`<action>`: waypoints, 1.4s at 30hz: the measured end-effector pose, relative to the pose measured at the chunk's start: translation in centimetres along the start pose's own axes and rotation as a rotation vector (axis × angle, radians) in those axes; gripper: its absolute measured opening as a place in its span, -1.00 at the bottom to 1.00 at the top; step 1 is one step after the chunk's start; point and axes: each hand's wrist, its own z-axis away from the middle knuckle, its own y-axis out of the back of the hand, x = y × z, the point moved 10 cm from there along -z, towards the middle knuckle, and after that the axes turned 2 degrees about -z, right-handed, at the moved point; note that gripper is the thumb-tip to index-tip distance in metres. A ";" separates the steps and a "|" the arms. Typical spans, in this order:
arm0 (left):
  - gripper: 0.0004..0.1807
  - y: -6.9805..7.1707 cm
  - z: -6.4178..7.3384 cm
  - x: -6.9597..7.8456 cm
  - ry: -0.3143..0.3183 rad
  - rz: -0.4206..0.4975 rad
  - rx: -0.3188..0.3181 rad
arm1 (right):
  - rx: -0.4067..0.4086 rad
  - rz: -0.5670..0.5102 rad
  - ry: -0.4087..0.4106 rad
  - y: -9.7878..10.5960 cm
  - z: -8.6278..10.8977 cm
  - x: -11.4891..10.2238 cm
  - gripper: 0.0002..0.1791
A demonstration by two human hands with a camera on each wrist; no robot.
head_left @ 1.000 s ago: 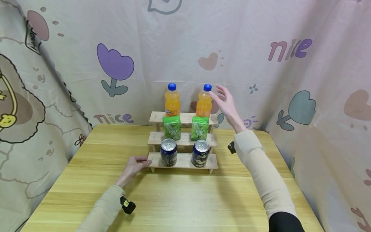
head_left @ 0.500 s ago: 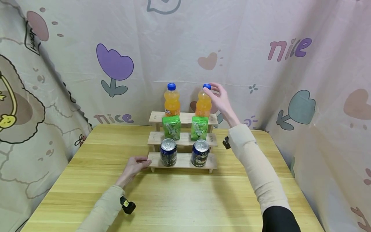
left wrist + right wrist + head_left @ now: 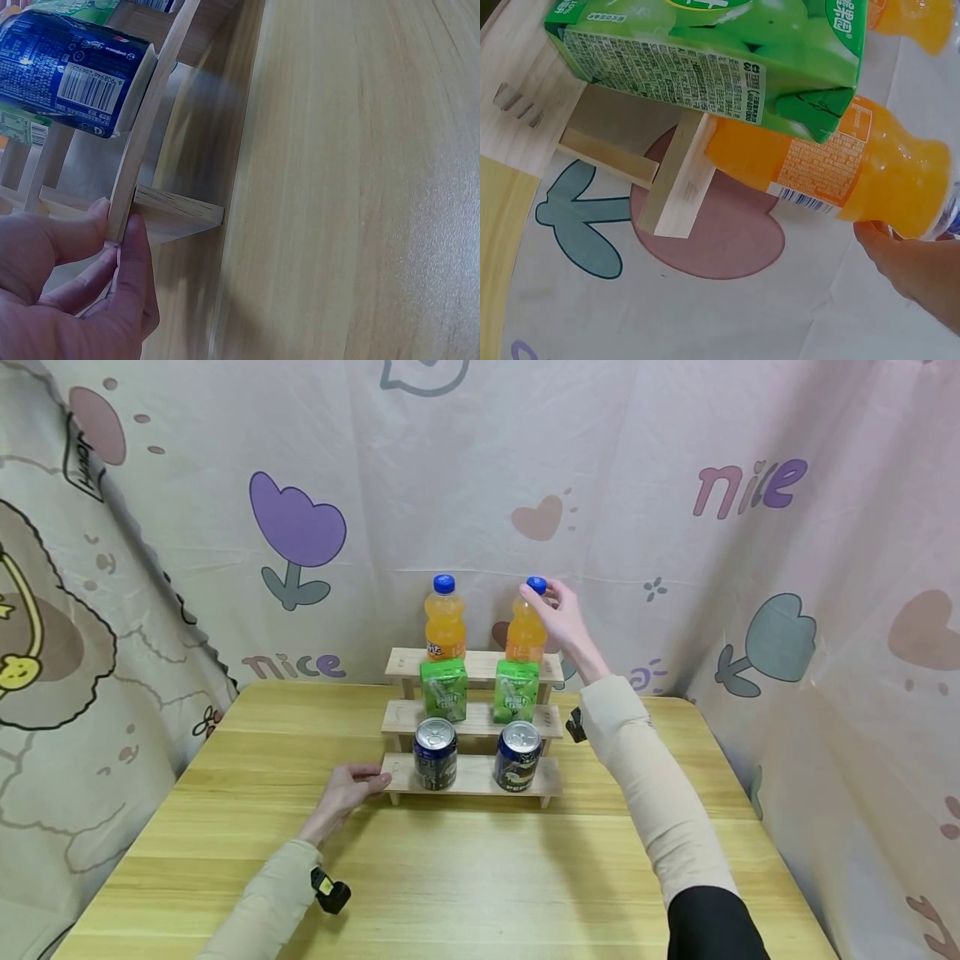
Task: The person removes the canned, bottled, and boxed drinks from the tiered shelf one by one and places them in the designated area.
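A three-tier wooden display rack stands on the table. My left hand pinches the left end of its lowest shelf, thumb above and fingers below, as the left wrist view shows. On the top tier, my right hand holds the right-hand orange soda bottle near its neck, just under the blue cap. In the right wrist view, most of that hand lies beyond the frame edge. A second orange soda bottle stands upright to the left on the same tier.
Two green juice boxes stand on the middle tier, in front of the bottles. Two dark blue drink cans occupy the lowest tier. A patterned cloth hangs behind the wooden table.
My right hand has moved left from beside the right bottle and now holds it near the neck. The left hand keeps its place on the rack.
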 end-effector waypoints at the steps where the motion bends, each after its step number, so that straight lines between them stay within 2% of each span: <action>1: -0.52 0.0 0.0 0.0 0.000 0.003 0.000 | -0.002 -0.005 0.001 0.0 0.0 0.1 -0.41; 13: -0.52 -0.1 0.1 -0.1 0.014 -0.006 -0.001 | -0.029 -0.060 -0.001 -0.5 -0.1 0.1 -0.45; 24: -0.54 -0.1 0.1 0.0 0.014 0.000 0.003 | -0.035 -0.075 -0.036 -0.3 -0.4 0.4 -0.48; 34: -0.51 0.1 0.1 0.1 0.006 0.006 -0.001 | 0.001 -0.129 -0.070 0.6 -0.3 0.0 -0.55; 42: -0.53 -0.1 0.1 0.2 -0.006 0.012 -0.005 | -0.009 -0.168 -0.047 2.1 0.2 -1.1 -0.52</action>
